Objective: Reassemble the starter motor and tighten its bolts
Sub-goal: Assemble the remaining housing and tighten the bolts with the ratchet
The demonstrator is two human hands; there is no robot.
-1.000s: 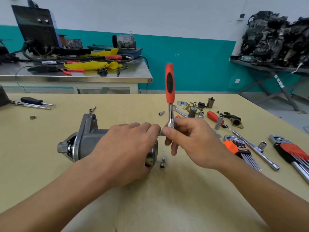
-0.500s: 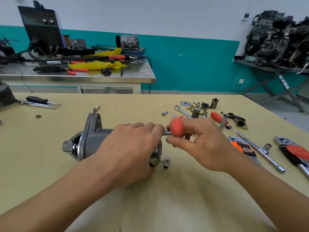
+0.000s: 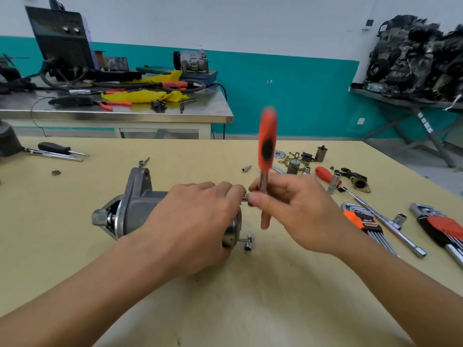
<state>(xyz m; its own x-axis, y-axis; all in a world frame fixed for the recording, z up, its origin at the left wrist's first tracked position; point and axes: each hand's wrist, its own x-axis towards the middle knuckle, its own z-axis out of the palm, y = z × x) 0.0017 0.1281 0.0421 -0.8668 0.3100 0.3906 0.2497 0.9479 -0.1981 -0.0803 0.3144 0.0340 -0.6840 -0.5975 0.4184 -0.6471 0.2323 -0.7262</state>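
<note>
Starter motor (image 3: 140, 209) lies on its side on the yellow-topped workbench (image 3: 250, 296), nose cone pointing left, end cap to the right. All positions below are relative to the motor.

Left hand (image 3: 198, 221) is wrapped over the motor's rear body, fingers curled down onto it, clamping it to the bench; fingertips sit at the upper edge of the end cap.

Right hand (image 3: 293, 209) is just right of the end cap, closed around the metal shank of a ratchet wrench (image 3: 267, 146). Orange handle stands nearly upright above the hand, motion-blurred. Ratchet head sits at the cap's upper edge, touching the left fingertips; whatever it is seated on is hidden by the fingers.

At the cap's lower right, a through bolt (image 3: 242, 240) sticks out with a small socket (image 3: 249, 242) on its end, resting on the bench.

Right of the motor, well apart: two hex key sets with orange holders (image 3: 363, 221), (image 3: 443, 229), a long socket wrench (image 3: 390, 226), an orange-handled screwdriver (image 3: 325, 174), a loose deep socket (image 3: 334, 184).

Behind and right of the motor: small parts cluster (image 3: 295, 162) of washers, bushings, brackets.

Far left of the motor: black-handled screwdriver (image 3: 57, 149).
</note>
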